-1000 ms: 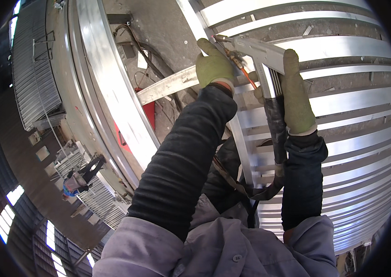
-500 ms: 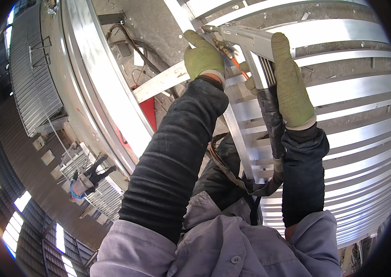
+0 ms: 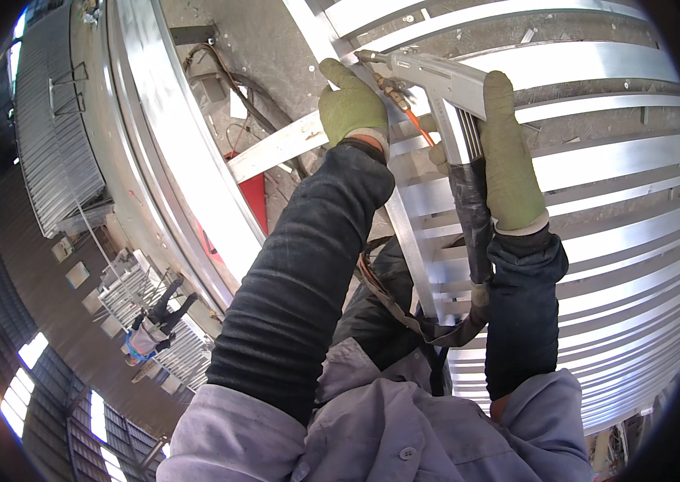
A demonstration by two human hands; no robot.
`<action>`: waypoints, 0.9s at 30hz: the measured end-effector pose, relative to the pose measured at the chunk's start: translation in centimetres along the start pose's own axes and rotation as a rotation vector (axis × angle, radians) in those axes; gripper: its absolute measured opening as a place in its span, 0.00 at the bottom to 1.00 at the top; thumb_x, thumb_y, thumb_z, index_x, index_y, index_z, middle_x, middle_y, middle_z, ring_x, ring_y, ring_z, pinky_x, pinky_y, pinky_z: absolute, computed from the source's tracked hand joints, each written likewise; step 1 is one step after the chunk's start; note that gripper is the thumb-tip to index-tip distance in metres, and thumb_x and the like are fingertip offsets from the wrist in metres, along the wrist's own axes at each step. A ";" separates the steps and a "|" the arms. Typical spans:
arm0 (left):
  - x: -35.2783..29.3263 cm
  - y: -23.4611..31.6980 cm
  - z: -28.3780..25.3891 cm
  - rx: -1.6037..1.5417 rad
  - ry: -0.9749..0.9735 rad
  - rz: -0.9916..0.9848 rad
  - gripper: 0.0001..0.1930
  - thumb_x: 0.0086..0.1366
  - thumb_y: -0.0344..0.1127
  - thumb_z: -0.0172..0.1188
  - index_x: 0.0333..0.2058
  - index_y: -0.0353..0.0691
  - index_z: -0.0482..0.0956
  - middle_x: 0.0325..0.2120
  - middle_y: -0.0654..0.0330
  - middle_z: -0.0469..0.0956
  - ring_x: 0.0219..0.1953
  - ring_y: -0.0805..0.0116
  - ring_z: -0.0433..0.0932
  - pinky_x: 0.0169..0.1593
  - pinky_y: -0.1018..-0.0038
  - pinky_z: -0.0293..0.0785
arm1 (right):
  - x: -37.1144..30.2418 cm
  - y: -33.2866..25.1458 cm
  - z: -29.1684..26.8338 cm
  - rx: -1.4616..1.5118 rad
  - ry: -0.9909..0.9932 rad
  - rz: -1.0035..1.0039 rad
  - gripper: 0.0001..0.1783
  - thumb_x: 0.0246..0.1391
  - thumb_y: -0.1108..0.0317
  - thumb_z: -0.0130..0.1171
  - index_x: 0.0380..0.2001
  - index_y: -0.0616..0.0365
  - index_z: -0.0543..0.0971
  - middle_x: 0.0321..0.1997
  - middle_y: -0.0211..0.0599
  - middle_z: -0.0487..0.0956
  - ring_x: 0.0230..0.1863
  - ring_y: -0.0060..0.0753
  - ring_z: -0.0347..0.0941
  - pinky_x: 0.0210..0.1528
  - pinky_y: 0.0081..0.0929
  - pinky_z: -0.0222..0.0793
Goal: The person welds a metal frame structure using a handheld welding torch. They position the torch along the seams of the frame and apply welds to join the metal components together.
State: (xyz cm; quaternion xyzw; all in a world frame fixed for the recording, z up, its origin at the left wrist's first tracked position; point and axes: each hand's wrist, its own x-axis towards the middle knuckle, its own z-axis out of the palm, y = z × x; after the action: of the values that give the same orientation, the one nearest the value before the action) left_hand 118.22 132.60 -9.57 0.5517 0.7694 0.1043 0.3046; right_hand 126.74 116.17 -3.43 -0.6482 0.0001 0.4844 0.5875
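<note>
My left hand (image 3: 353, 103), in a green work glove, grips the side rail (image 3: 406, 229) of a slatted aluminium frame. One digit stretches forward along the rail; the other fingers are mostly hidden. In my right hand (image 3: 512, 165), also gloved, is a silver welding gun (image 3: 428, 74) with a black-wrapped grip. The gun's nozzle (image 3: 370, 56) points left, close to the joint of rail and slat just beyond my left hand. An orange line with a brass fitting (image 3: 394, 94) runs beneath the gun. The cable (image 3: 444, 332) loops back toward my body.
Aluminium slats (image 3: 581, 63) span the right side. A crossbar (image 3: 279, 147) joins the side rail to a long, wide beam (image 3: 183, 120) on the left. Cables (image 3: 251, 88) and a red piece (image 3: 254, 201) lie on the floor between them. Another person (image 3: 155, 325) is at far left.
The welding gun and my right hand sit slightly lower in the picture, with the view shifting a little. My left hand keeps its place on the rail. The far person's position has shifted slightly.
</note>
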 end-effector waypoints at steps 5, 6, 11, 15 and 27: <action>1.0 -1.1 0.3 0.000 -0.005 0.056 0.51 0.83 0.70 0.31 0.55 0.16 0.81 0.52 0.24 0.84 0.59 0.29 0.82 0.65 0.50 0.75 | -0.4 0.2 0.1 0.001 0.021 0.009 0.58 0.68 0.13 0.43 0.63 0.63 0.83 0.33 0.36 0.86 0.29 0.21 0.82 0.31 0.20 0.77; 0.8 -1.0 0.0 -0.006 0.002 0.039 0.51 0.83 0.70 0.31 0.55 0.16 0.81 0.52 0.24 0.84 0.59 0.28 0.82 0.66 0.49 0.75 | -0.1 0.6 0.0 0.000 0.012 0.014 0.58 0.68 0.13 0.43 0.63 0.63 0.82 0.33 0.36 0.86 0.29 0.21 0.82 0.31 0.20 0.77; 0.4 -0.4 -0.3 0.024 -0.074 -0.013 0.54 0.82 0.74 0.26 0.64 0.18 0.75 0.59 0.29 0.82 0.63 0.35 0.82 0.70 0.54 0.73 | 0.9 1.8 -0.4 -0.009 -0.003 0.035 0.58 0.67 0.13 0.44 0.63 0.63 0.82 0.33 0.37 0.87 0.29 0.20 0.82 0.30 0.19 0.77; 0.5 -0.2 -0.6 -0.002 -0.158 -0.042 0.56 0.81 0.75 0.24 0.69 0.18 0.72 0.63 0.31 0.81 0.67 0.38 0.80 0.73 0.57 0.72 | 0.9 2.2 -0.3 -0.006 0.006 0.049 0.57 0.67 0.13 0.45 0.63 0.62 0.82 0.34 0.37 0.87 0.29 0.19 0.82 0.29 0.18 0.77; 0.4 0.0 -0.9 0.113 -0.031 0.111 0.50 0.83 0.70 0.28 0.56 0.19 0.81 0.52 0.28 0.85 0.60 0.33 0.83 0.66 0.51 0.75 | -0.3 -1.1 1.1 0.066 -0.076 0.089 0.56 0.69 0.15 0.44 0.63 0.62 0.81 0.38 0.38 0.88 0.31 0.20 0.83 0.31 0.19 0.79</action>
State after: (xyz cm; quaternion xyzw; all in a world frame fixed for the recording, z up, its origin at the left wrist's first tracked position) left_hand 117.64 133.15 -9.02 0.6115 0.7374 0.0687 0.2787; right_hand 126.49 117.21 -2.19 -0.6092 0.0224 0.5338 0.5860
